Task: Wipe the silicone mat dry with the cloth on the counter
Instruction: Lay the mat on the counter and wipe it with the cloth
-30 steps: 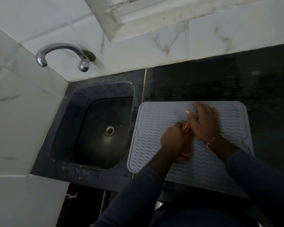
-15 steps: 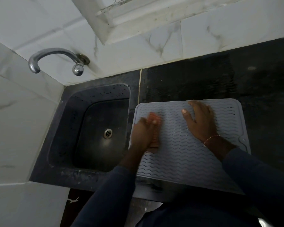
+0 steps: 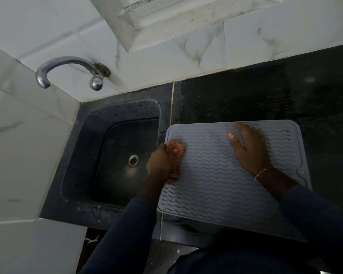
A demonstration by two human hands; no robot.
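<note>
We find the grey silicone mat (image 3: 216, 175), ribbed with wavy lines, lying flat on the black counter (image 3: 246, 99), its left edge just beside the sink (image 3: 127, 109) and crossing the pale seam in the stone. At that left edge, toward the far corner, we see the orange checked cloth (image 3: 177, 149) bunched up and pressed against the mat. The left hand (image 3: 160, 163) holds it, fingers curled round the fabric so that only a patch shows beyond the knuckles and a little more under the heel of the hand. The right hand (image 3: 249, 149) lies spread on the far middle of the mat, palm down and fingers straight, well apart from the cloth and holding nothing. A thin bracelet (image 3: 264, 172) circles that wrist, and both arms come up from the bottom of the view in dark blue sleeves (image 3: 127, 234). The right sleeve covers the mat's near right corner. We can make out the dark sink's basin speckled with droplets along its far wall, and a round metal drain (image 3: 132, 160) in its floor. Above its far left corner a curved chrome tap (image 3: 67, 70) juts from the white marbled wall tiles (image 3: 166, 52), which line the wall behind the counter and to the left of the sink.
</note>
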